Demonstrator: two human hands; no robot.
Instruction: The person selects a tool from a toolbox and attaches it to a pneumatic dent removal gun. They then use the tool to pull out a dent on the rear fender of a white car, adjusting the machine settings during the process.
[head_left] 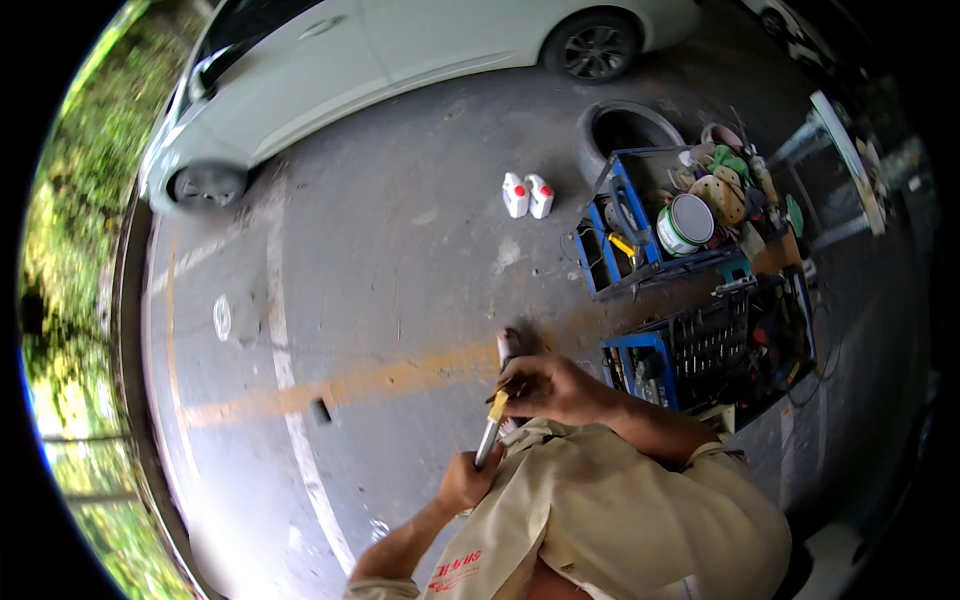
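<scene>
Held in front of my body is a slim silver tube with a yellow end piece point(497, 407), its exact kind unclear. My left hand point(468, 483) is closed round the lower, silver part. Up at the yellow end, my right hand point(550, 388) has its fingers bent and pinched together against the piece. Something small and brownish shows by the right fingertips, too small to name. Below my hands hangs the beige cloth of my clothing point(620, 480). Part of a foot point(509, 345) shows just beyond the right hand.
Right of me stand a blue tool cart point(622, 180) with a paint can point(686, 222) and sanding discs point(718, 200), and a blue tool case point(640, 345). Two white bottles point(527, 196) and a tyre point(590, 140) are farther off. A pale car point(400, 45) is parked at the back.
</scene>
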